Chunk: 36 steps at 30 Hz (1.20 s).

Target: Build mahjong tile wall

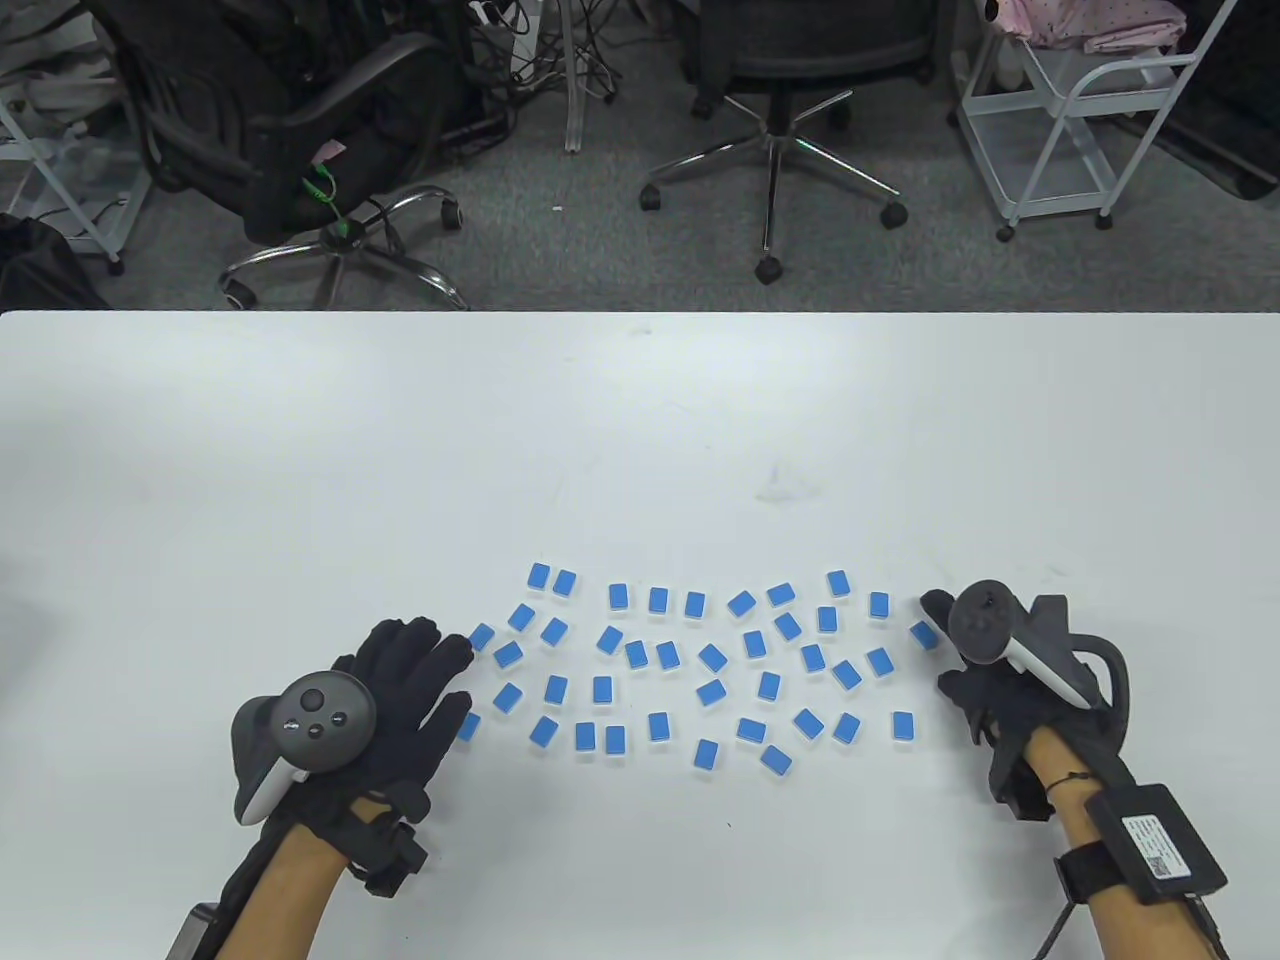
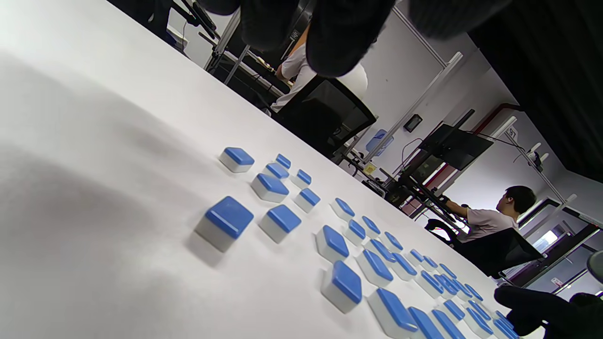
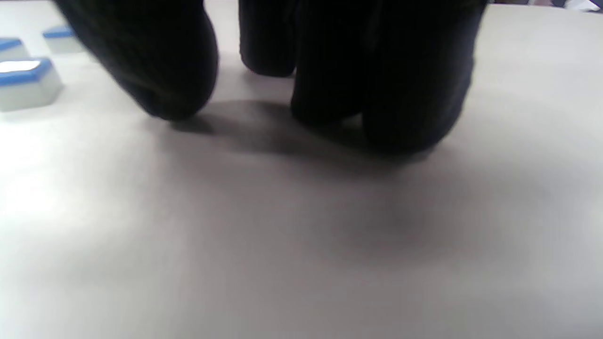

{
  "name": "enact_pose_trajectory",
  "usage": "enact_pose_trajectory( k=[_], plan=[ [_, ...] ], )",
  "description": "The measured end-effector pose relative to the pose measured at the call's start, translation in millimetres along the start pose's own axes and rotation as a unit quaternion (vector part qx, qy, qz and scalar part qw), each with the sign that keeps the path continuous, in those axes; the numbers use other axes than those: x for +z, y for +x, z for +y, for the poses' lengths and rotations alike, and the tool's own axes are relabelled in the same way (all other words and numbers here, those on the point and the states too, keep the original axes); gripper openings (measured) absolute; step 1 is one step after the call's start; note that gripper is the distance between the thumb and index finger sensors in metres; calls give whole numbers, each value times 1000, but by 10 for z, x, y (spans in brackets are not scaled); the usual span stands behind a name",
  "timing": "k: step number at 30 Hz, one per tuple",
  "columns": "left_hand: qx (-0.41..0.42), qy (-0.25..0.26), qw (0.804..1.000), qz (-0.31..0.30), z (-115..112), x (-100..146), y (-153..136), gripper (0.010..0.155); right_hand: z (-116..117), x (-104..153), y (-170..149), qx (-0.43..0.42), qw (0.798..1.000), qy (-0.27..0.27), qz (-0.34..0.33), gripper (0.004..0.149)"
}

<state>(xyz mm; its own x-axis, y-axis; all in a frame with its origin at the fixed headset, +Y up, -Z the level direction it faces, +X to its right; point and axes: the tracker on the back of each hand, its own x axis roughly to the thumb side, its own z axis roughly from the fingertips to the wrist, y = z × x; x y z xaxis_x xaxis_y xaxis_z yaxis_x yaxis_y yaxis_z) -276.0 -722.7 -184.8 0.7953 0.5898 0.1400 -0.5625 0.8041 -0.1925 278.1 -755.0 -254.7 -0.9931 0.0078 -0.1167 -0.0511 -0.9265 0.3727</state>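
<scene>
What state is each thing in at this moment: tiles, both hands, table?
mahjong tiles: blue backs up, lying flat, scattered singly, none stacked or lined into a wall.
left hand: fingers straight, flat at the spread's left edge, gripping nothing.
right hand: at the spread's right edge, fingertips down near the table, no tile held.
table: white, carrying the tiles.

Beyond a white table (image 1: 640, 420), two black office chairs (image 1: 330, 160) (image 1: 775, 90) stand on grey carpet, a white wire cart (image 1: 1075, 120) at right. In the left wrist view, a seated person (image 2: 494, 216) faces a monitor (image 2: 454, 146).
</scene>
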Motion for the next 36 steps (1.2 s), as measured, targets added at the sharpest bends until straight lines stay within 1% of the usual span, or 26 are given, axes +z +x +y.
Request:
enact_pose_trajectory(
  k=[2, 5, 7, 10, 12, 15, 17, 20, 23, 25, 27, 29, 34, 36],
  plan=[
    [3, -1, 1000, 1, 1, -10, -6, 65, -23, -64, 60, -12, 1000, -7, -15, 68],
    [4, -3, 1000, 1, -7, -22, -3, 65, -38, -104, 96, -15, 1000, -18, -9, 55],
    [0, -2, 1000, 1, -10, -18, 1, 65, -43, -95, 100, -20, 999, -29, -11, 53],
    [0, -2, 1000, -2, -11, -24, 1, 66, -50, -59, 97, -13, 999, -48, -18, 54],
    [2, -2, 1000, -2, -14, -24, -1, 65, -58, -30, 68, -24, 999, -36, -26, 55],
    [2, -3, 1000, -2, -13, -17, 0, 65, -38, 62, -47, -65, 997, 13, -42, 57],
    [2, -2, 1000, -4, -13, -18, 3, 65, 6, 157, -119, -91, 994, 32, -49, 58],
    [3, -1, 1000, -6, -16, -20, 4, 65, 90, 327, -178, -113, 991, 40, -59, 59],
    [2, -3, 1000, -6, -22, -19, 7, 65, 136, 449, -165, -108, 992, 27, -64, 59],
    [1, -4, 1000, -6, -26, -18, 9, 66, 158, 508, -128, -93, 993, -3, -66, 59],
    [3, -6, 1000, -5, -31, -13, 5, 65, 167, 532, -93, -76, 994, -23, -70, 59],
    [4, -8, 1000, -5, -34, -9, 5, 66, 169, 554, -51, -59, 995, -23, -78, 59],
    [6, -10, 1000, -4, -39, -14, 9, 65, 197, 594, 60, -16, 994, -60, -92, 59],
    [6, -13, 1000, -2, -45, -13, 7, 66, 200, 597, 96, -6, 993, -66, -95, 59]
  ],
)
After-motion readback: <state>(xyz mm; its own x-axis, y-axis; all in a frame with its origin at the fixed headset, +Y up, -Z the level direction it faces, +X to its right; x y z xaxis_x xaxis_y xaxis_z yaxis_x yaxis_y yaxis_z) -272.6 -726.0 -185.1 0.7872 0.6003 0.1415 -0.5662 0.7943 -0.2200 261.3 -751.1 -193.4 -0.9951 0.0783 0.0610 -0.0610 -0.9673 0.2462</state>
